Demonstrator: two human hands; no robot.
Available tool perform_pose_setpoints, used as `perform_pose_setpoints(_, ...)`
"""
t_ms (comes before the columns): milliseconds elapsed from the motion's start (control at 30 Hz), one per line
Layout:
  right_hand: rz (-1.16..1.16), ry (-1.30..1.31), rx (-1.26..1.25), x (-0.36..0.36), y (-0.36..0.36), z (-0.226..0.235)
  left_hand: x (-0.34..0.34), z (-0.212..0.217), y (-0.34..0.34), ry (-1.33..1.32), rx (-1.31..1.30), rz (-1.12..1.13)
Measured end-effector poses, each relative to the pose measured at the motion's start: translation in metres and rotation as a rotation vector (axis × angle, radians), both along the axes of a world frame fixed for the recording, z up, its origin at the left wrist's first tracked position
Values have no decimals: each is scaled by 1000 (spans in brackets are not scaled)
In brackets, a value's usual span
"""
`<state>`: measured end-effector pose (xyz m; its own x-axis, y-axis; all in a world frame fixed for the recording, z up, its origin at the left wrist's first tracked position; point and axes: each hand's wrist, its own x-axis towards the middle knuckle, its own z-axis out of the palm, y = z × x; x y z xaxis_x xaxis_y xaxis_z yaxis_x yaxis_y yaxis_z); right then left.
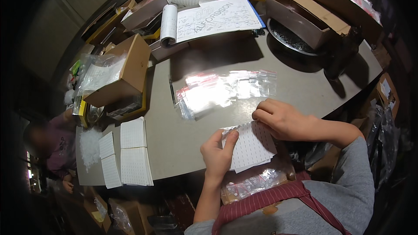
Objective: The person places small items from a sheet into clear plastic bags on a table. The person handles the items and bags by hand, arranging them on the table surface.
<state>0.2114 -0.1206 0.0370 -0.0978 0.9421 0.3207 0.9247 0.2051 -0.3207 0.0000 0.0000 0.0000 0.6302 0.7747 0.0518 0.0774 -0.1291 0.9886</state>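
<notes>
My left hand (219, 151) grips a small stack of white sheets (252, 148) printed with rows of short dark marks, its thumb pressed on top. The sheets are tilted over the table's near edge. At their upper right edge my right hand (283, 119) is closed, its fingers curled down against the sheets. The thumb and whatever the fingertips pinch are hidden. Just beyond the hands, a spread of clear zip bags (217, 91) with red strips lies flat on the table.
Stacks of printed sheets (135, 148) and a pile of small clear pieces (90, 146) lie at left. Cardboard boxes (126, 69), a paper pad (213, 19) and a round black tray (291, 39) stand farther back. A bag of small parts (254, 184) is near my lap. Another person (61, 143) is at far left.
</notes>
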Motion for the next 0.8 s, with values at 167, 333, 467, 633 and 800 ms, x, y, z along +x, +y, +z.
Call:
perform_pose_setpoints(167,46,25,102,-7,0,1,0,-1,1,-43,-6,15)
perform_pose_setpoints(333,241,-111,136,1,-11,-6,0,-9,3,-49,-39,32)
perform_pose_setpoints(467,41,329,53,38,-3,3,2,-10,4,-63,-60,44)
perform_pose_setpoints(633,-410,599,-389,116,34,11,3,-12,6,-67,-75,44)
perform_pose_setpoints(800,-414,187,-368,117,42,7,2,-9,6,-85,-64,65)
